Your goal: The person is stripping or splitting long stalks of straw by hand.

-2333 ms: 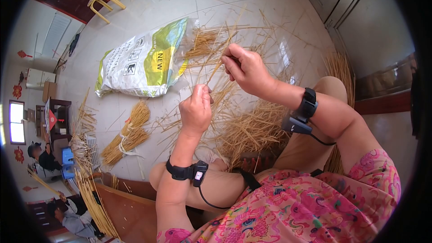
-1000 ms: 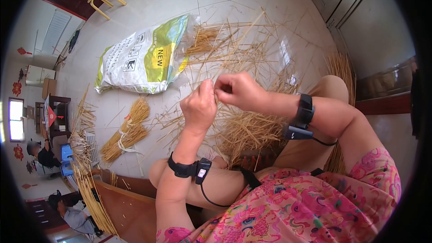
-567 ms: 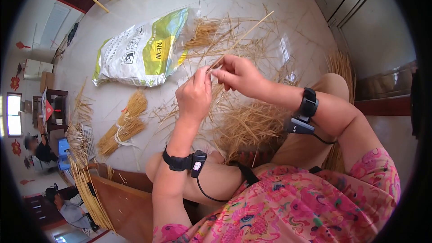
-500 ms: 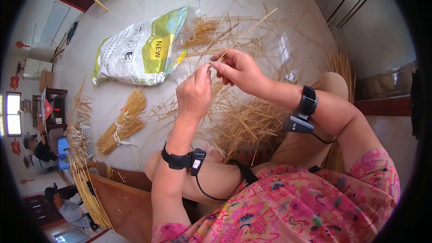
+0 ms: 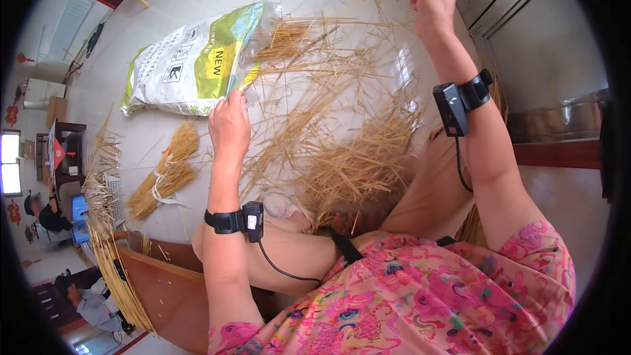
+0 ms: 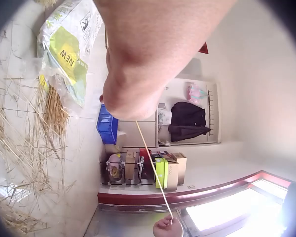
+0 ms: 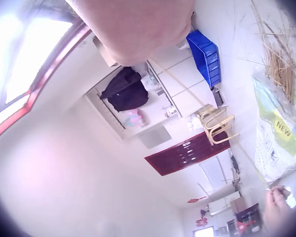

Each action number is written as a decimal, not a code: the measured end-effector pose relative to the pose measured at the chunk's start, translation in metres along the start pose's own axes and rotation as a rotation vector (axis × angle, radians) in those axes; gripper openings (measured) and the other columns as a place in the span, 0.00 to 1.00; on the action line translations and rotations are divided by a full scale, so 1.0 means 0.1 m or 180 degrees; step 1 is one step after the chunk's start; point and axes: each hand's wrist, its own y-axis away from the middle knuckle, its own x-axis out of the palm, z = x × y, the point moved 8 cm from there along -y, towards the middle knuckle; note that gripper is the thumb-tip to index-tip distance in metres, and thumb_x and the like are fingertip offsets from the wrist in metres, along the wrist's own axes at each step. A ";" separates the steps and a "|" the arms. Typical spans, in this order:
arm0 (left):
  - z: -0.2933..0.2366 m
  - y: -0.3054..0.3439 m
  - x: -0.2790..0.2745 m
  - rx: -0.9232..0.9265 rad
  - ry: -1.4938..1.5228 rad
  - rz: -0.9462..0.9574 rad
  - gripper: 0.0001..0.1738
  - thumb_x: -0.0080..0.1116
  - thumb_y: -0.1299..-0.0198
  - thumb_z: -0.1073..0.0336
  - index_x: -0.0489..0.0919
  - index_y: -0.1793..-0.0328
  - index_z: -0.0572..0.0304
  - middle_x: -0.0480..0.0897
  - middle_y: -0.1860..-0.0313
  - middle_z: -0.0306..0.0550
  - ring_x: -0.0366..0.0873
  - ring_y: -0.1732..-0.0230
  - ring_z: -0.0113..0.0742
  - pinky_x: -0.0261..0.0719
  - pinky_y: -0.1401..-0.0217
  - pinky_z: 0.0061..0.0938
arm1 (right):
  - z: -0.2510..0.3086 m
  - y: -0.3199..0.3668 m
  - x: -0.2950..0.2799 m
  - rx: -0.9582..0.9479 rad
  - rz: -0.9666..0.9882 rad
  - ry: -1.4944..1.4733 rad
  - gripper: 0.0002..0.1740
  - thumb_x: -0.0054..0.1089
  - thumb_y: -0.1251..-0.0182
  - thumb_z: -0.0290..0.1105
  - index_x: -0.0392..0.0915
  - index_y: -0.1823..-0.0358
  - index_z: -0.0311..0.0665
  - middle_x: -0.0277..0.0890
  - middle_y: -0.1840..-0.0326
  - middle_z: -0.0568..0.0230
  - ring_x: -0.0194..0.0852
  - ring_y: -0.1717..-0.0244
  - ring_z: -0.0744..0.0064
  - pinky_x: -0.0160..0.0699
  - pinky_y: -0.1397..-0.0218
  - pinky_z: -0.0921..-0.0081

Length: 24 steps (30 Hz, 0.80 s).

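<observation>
A long, thin straw stalk (image 6: 150,160) runs between my two hands in the left wrist view. My left hand (image 5: 230,125) pinches one end, close to the open mouth of the white-and-green bag (image 5: 190,66) in the head view. Far out to the upper right, my right hand (image 5: 435,6) holds the stalk between thumb and fingers, and part of the stalk sticks out beyond it. From the right wrist the stalk crosses towards the left hand (image 7: 277,210); the near hand's fingers are hidden there. Loose straw (image 5: 358,164) lies in a heap below the hands.
Straw ends (image 5: 286,39) poke out of the bag's mouth. A tied straw bundle (image 5: 164,174) lies left, beyond it a grey crate (image 5: 114,197) and more straw. A wooden board (image 5: 161,283) stands front left; two people sit farther left. A metal-faced door (image 5: 545,46) borders the right.
My hands were together at the stalk; now they are wide apart. The right hand has swung up and right, the left hand left and slightly down, with the stalk stretched between them.
</observation>
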 end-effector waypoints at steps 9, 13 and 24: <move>-0.78 0.08 0.12 0.0084 0.1661 0.0200 0.06 0.49 0.36 0.65 0.70 0.57 0.57 0.80 0.75 0.56 0.78 0.71 0.58 0.73 0.70 0.49 | -0.36 1.76 1.15 0.0730 0.2837 0.0788 0.15 0.45 0.26 0.37 0.74 0.57 0.30 0.74 0.76 0.66 0.70 0.78 0.84 0.69 0.77 0.86; -0.81 -0.07 -0.12 0.0073 0.1422 0.0027 0.24 0.53 0.37 0.61 0.63 0.39 0.61 0.74 0.48 0.63 0.73 0.46 0.58 0.71 0.45 0.46 | 0.45 1.35 0.93 -0.0601 0.1982 0.0773 0.15 0.45 0.27 0.34 0.76 0.64 0.29 0.77 0.79 0.63 0.72 0.81 0.82 0.71 0.78 0.82; -0.38 -0.04 0.29 -0.0238 0.0754 -0.0149 0.35 0.61 0.45 0.68 0.60 0.31 0.59 0.55 0.32 0.68 0.53 0.30 0.63 0.53 0.28 0.47 | 2.02 0.95 -2.08 -0.0960 0.0695 0.4745 0.14 0.50 0.34 0.37 0.77 0.71 0.34 0.78 0.73 0.56 0.78 0.69 0.61 0.73 0.63 0.64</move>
